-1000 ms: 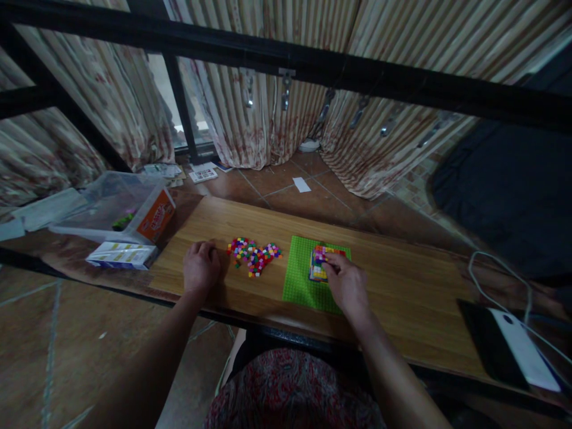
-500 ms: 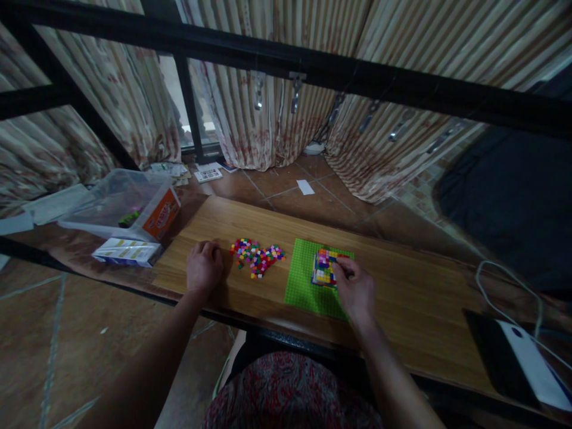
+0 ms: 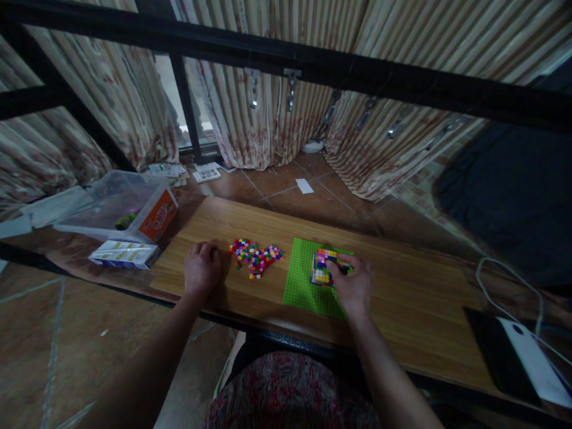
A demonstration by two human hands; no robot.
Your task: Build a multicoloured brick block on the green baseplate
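On the wooden table, a small stack of coloured toy building bricks stands on a green studded baseplate. My right hand is over the stack's right side, its thumb on the top and its fingers bent around the far right part. That side of the stack is hidden by the hand. Left of the baseplate lies a scattered pile of small loose bricks in many colours. My left hand rests closed on the table, just left of this pile, fingers curled under; no object shows in it.
A clear plastic bin with an orange label stands at the left, a white and blue box before it. At the right end lie a black and white flat object and a pale cable. A dark bar crosses above.
My right hand has shifted slightly over the brick stack, with thumb and forefinger now farther apart. My left hand stays in place; the view has moved slightly.
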